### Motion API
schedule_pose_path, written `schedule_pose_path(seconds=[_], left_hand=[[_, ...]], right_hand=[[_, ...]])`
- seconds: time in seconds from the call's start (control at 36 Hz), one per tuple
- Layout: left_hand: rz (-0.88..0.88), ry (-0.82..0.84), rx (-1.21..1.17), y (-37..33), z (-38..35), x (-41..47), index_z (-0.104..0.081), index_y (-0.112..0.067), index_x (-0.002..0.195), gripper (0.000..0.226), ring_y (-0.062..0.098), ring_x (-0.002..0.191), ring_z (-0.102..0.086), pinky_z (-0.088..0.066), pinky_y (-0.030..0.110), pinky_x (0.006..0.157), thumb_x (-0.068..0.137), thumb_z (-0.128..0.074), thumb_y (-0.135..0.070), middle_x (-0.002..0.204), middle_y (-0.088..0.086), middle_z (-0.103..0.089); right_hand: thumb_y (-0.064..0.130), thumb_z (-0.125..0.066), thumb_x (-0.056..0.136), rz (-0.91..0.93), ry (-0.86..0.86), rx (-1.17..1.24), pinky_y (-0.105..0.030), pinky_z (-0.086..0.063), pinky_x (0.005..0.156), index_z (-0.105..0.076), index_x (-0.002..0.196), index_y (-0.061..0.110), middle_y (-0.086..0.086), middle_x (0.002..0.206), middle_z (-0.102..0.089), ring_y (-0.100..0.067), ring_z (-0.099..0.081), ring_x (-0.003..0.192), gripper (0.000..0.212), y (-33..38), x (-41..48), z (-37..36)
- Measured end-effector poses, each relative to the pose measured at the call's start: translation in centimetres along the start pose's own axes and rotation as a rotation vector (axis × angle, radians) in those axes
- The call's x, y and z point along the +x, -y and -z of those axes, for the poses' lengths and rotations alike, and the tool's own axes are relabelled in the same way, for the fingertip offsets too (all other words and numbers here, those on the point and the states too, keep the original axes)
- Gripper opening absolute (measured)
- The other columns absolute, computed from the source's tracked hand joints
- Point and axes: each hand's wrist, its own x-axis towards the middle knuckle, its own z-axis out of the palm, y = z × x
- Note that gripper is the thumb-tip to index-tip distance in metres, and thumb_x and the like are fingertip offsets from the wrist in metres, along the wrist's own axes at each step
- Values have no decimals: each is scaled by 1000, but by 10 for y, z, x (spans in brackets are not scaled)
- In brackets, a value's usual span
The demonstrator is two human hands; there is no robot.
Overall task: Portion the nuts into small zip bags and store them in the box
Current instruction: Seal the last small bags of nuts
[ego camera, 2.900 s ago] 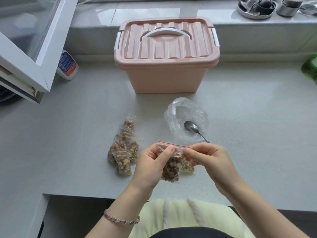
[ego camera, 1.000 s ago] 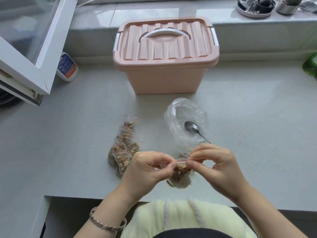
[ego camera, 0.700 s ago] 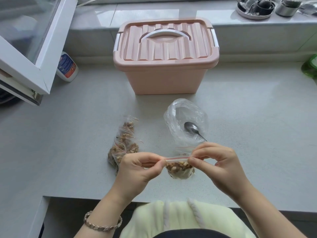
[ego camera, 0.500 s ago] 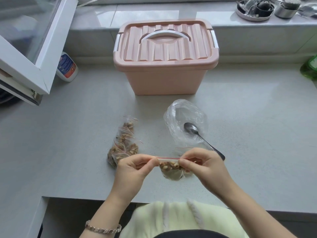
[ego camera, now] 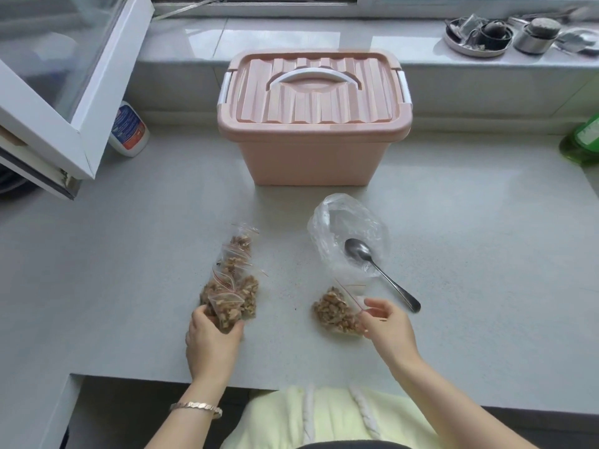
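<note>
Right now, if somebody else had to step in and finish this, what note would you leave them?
Left hand grips the near end of the pile of filled zip bags on the counter.
Right hand pinches one more nut-filled zip bag lying on the counter.
The big clear bag looks empty, spoon resting on it.
Done: portioning, it seems.
Left: open the pink storage box, lid on, and put all bags in.

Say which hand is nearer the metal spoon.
Right. The right hand sits left of the handle end of the silver metal spoon, pinching a small clear zip bag of nuts; the left hand is farther left, gripping the pile of filled bags.
</note>
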Motion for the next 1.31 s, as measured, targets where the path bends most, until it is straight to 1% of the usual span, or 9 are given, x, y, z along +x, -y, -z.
schedule_pose_path(seconds=[0.14,0.39,0.56,0.67,0.83,0.94,1.08,1.19,1.31], left_hand=[[-49,-25,-51,-2,-2,-7,-47,-13,101,36,23,82,-53,-44,33,67,75,-71,-18,100,6,-54],[-374,144,-283,-41,-4,-54,-50,-31,86,40,5,77,-58,-43,7,64,69,-75,-5,88,-3,-55],[-616,174,-345,-70,-1,-76,-47,-35,84,45,8,70,-51,-43,12,62,67,-77,-5,78,-6,-51],[-591,280,-417,-78,2,-77,-49,-41,94,50,8,79,-56,-49,19,72,63,-80,-16,88,-4,-55],[-380,707,-753,-92,12,-69,-65,-37,104,50,18,101,-62,-53,34,86,57,-80,-31,119,6,-57],[-472,680,-727,-100,16,-69,-73,-24,89,28,20,101,-63,-48,41,94,63,-75,-36,102,5,-69],[-484,573,-778,-108,16,-76,-75,-13,75,11,23,87,-67,-53,33,81,69,-77,-22,87,9,-72],[-428,509,-804,-113,20,-83,-74,-5,74,13,19,74,-67,-51,21,68,68,-69,-16,78,15,-71],[-326,513,-818,-117,23,-87,-69,-6,72,19,27,75,-68,-54,32,72,70,-65,-24,77,15,-71]], right_hand=[[5,-54,84,125,58,-65,-29,-49,72,-61,88,27,1,84,-65,-17,-61,78,23,5,-15,1],[11,-71,78,359,294,-35,-14,-48,74,-60,93,28,5,88,-66,-8,-63,79,26,37,-41,-11],[14,-78,71,475,304,-37,-22,-54,72,-70,81,27,5,79,-73,-7,-68,75,18,57,-50,-4],[10,-76,72,562,223,5,-19,-53,65,-71,67,28,8,72,-73,-6,-68,66,19,64,-52,9],[11,-72,76,668,196,-58,-20,-52,68,-72,71,24,11,79,-72,-5,-67,73,14,64,-51,23],[35,-64,80,818,226,-213,-19,-49,72,-68,78,21,13,84,-68,-4,-63,81,15,63,-53,27],[41,-49,86,944,182,-385,-27,-48,69,-65,85,18,12,79,-64,-3,-59,76,29,61,-54,27],[43,-65,79,821,210,-205,-23,-51,70,-69,84,20,11,79,-67,-6,-63,76,24,63,-57,27],[36,-71,66,679,280,-78,-28,-54,71,-72,78,22,6,76,-71,-10,-67,71,19,68,-59,27]])
